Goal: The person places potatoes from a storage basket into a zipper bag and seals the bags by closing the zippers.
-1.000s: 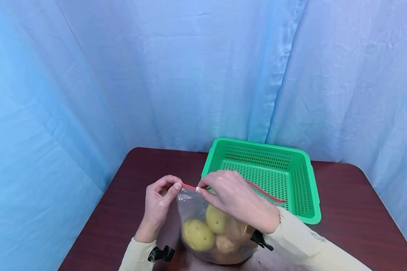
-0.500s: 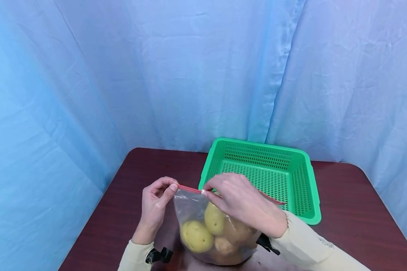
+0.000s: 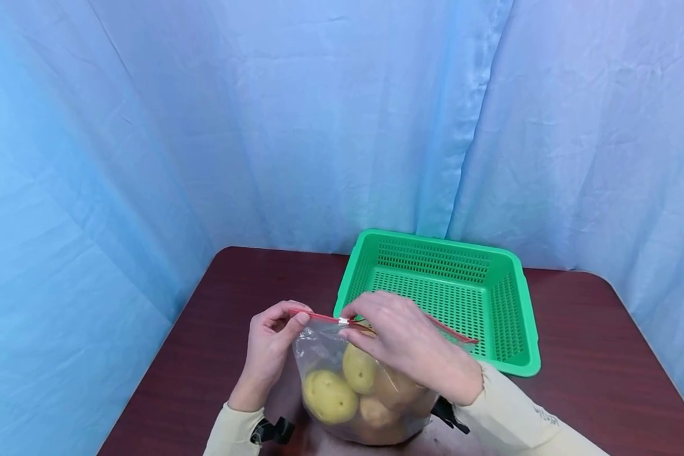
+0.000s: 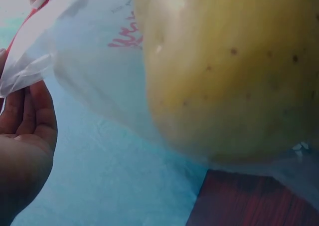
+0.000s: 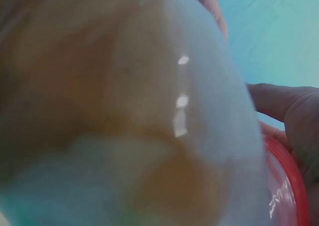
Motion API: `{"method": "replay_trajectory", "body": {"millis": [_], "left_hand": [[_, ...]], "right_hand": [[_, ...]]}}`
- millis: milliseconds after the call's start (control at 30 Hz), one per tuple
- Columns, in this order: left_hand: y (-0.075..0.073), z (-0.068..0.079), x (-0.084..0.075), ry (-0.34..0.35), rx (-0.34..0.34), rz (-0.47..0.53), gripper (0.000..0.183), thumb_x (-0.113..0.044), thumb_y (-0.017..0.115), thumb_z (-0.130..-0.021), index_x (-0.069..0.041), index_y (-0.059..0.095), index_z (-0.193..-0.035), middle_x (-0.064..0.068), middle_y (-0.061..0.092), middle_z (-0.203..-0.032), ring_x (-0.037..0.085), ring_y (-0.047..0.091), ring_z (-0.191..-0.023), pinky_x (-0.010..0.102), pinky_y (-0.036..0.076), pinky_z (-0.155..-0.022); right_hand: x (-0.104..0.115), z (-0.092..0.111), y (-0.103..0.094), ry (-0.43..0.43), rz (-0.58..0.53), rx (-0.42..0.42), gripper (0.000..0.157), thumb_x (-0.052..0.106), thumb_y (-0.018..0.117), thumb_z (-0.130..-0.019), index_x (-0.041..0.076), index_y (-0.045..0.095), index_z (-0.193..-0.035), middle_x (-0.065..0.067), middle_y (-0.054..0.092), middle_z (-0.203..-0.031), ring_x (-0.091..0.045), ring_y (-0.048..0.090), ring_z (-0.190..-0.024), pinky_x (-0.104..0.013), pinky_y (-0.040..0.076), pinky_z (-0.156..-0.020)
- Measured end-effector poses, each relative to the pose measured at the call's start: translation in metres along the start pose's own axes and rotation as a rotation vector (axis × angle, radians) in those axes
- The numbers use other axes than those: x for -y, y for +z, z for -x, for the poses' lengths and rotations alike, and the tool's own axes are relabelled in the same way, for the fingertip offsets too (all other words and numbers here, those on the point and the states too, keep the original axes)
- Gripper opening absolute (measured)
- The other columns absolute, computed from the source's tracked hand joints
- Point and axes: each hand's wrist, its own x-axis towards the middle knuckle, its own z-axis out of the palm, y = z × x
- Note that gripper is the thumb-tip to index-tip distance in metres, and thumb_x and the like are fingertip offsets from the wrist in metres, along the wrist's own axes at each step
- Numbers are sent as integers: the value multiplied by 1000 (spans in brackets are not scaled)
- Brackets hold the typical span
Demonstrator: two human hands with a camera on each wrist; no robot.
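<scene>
A clear slider zip bag point(image 3: 313, 342) with a red seal stands on the table, full of several potatoes point(image 3: 330, 397). My left hand point(image 3: 269, 345) pinches the bag's left top corner, its other fingers curled behind the plastic. Just right of the white slider point(image 3: 343, 321), my right hand point(image 3: 401, 339) has thumb and index finger around the seal, close against the slider. Left of the slider the red edges lie together; to the right they stand apart. In the left wrist view a large potato point(image 4: 229, 76) fills the bag. The right wrist view is blurred, with the red seal point(image 5: 289, 171) beside my right hand.
A green perforated basket point(image 3: 524, 316) sits behind and to the right of the bag, with its floor bare. The dark red-brown table point(image 3: 205, 354) has rounded far corners. Blue curtains point(image 3: 319, 126) hang behind and at the sides.
The right hand has slid the white slider a little rightward along the seal. My left hand shifted left, then back right at the corner. Most recently, the right thumb and index finger look slightly more parted.
</scene>
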Motion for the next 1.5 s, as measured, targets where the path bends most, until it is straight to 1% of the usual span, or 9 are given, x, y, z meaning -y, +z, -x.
{"method": "replay_trajectory", "body": {"millis": [67, 267, 400, 567, 733, 833, 1100, 1333, 1500], "left_hand": [[2, 0, -1, 1, -19, 14, 4, -3, 75, -93, 1, 75, -96, 6, 74, -93, 10, 63, -76, 22, 49, -63], [7, -1, -2, 24, -40, 92, 4, 7, 74, -91, 3, 73, -92, -1, 74, -90, 9, 66, -79, 20, 51, -65], [9, -1, -1, 50, -53, 108, 7, 11, 72, -90, 5, 73, -91, 0, 73, -89, 10, 66, -79, 20, 52, -66], [9, 0, 0, 60, -62, 108, 3, 7, 73, -91, 8, 71, -91, -1, 73, -89, 10, 66, -80, 21, 51, -67], [8, 0, 1, 84, -53, 123, 22, -3, 77, -93, 16, 66, -91, -1, 72, -90, 10, 66, -81, 20, 51, -67], [8, 0, 1, 96, -47, 127, 26, -6, 78, -92, 17, 65, -91, -1, 72, -89, 10, 66, -82, 20, 52, -67], [7, -1, 0, 98, -37, 120, 24, -6, 78, -92, 15, 66, -90, 2, 73, -89, 10, 67, -82, 21, 52, -67], [6, 0, 0, 116, -29, 128, 19, 0, 76, -92, 15, 65, -89, -3, 73, -90, 10, 66, -82, 20, 51, -67], [5, 0, -1, 126, -27, 136, 19, 0, 76, -92, 16, 64, -89, -4, 73, -90, 10, 66, -83, 20, 51, -67]], "right_hand": [[0, 0, 1, -2, -2, -9, 13, 20, 82, -90, 15, 75, -101, 7, 72, -94, -11, 65, -82, -27, 53, -72], [0, 1, 1, -5, 18, -27, 6, 19, 79, -93, 17, 78, -98, 9, 72, -91, -8, 66, -81, -29, 54, -72], [0, 1, -1, -3, 53, -36, 5, 21, 79, -93, 17, 78, -97, 9, 73, -89, -7, 67, -80, -30, 54, -70], [0, 2, -2, 4, 57, -43, 6, 22, 79, -93, 17, 78, -97, 9, 74, -89, -8, 68, -79, -30, 54, -69], [-1, 5, -3, 7, 52, -52, 6, 22, 79, -93, 18, 78, -96, 10, 73, -88, -9, 67, -77, -30, 53, -67], [-3, 8, -3, 13, 51, -55, 5, 22, 80, -92, 19, 78, -96, 12, 73, -88, -7, 67, -78, -31, 53, -69], [-3, 12, -6, 18, 79, -53, 5, 22, 80, -92, 19, 78, -96, 10, 73, -89, -9, 68, -82, -33, 55, -72], [-4, 16, -7, 12, 101, -69, 7, 21, 81, -90, 18, 78, -95, 9, 74, -90, -10, 70, -85, -33, 56, -73], [-5, 20, -8, 14, 106, -85, 8, 21, 82, -89, 18, 78, -96, 10, 74, -91, -9, 70, -86, -33, 56, -74]]}}
